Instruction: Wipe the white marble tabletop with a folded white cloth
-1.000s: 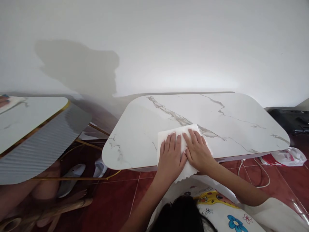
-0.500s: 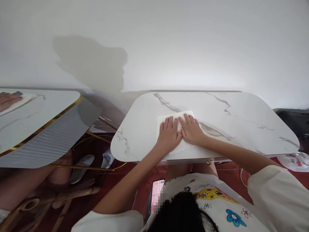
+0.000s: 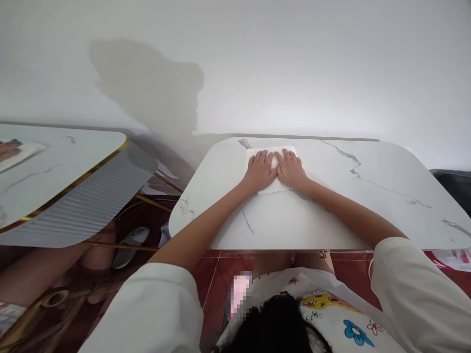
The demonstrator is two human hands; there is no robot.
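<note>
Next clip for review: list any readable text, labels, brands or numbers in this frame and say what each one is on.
No text can be read anywhere in this frame.
White marble-pattern table top: only grey veins, no lettering.
White paper towel under the left hand and right hand: blank.
White shirt with flower and cartoon print: pictures only, no words legible.
Pixelated pink patch below the table edge: blurred, unreadable.
Red-and-white plastic bag at right: print too small to read.
</note>
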